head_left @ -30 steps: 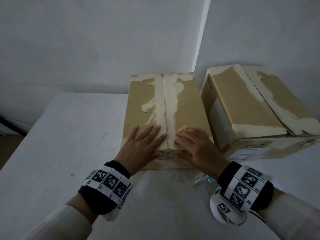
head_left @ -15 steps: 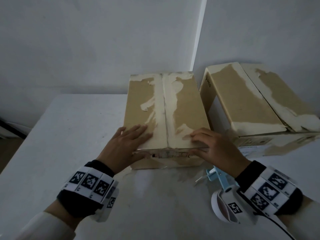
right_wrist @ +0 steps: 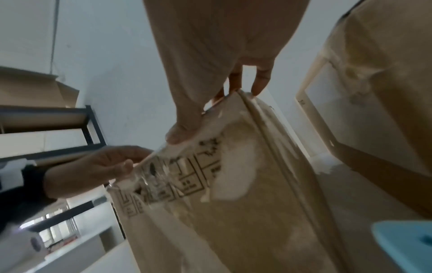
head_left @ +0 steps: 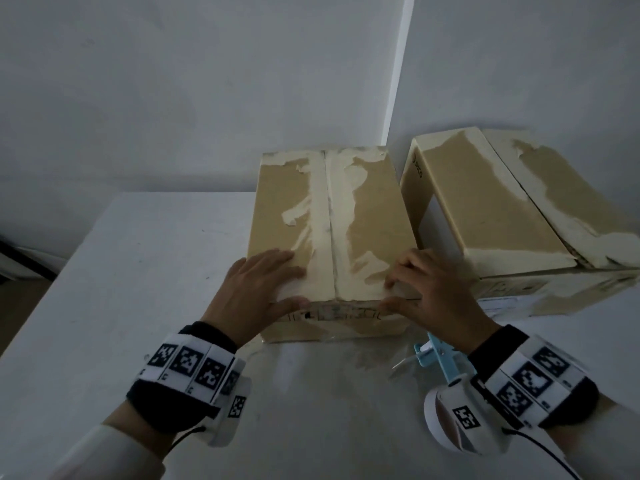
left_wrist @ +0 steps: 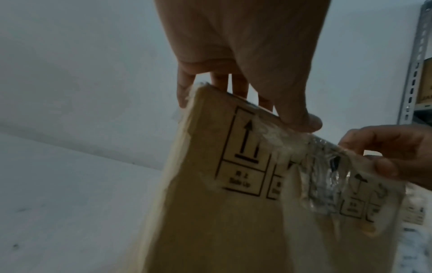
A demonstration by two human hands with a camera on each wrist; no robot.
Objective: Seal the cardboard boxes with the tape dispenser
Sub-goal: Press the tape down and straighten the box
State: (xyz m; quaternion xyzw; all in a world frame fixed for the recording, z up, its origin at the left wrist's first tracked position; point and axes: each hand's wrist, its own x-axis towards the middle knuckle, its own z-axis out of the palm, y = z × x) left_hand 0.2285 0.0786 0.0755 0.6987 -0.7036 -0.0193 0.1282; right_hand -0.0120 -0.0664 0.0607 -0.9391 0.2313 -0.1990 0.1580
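A brown cardboard box (head_left: 329, 220) with closed flaps and a torn pale strip along its middle seam stands on the white table (head_left: 138, 271). My left hand (head_left: 263, 285) lies flat on its top near the front left, thumb pressing the front edge. Near the front right corner my right hand (head_left: 429, 289) presses with bent fingers on top and its thumb on the front face. Crinkled clear tape (left_wrist: 327, 175) lies over the printed front face between both thumbs. The light blue tape dispenser (head_left: 440, 358) lies on the table under my right wrist, held by no hand.
A second, larger cardboard box (head_left: 485, 209) lies tilted at the right, close beside the first. Both stand against the white wall corner. A metal shelf upright (left_wrist: 416, 64) and dark shelves (right_wrist: 88, 125) with cardboard stand beyond the table.
Both hands have slid apart from the middle seam toward the box's front corners, along the top front edge. The blue dispenser has come into view under my right wrist.
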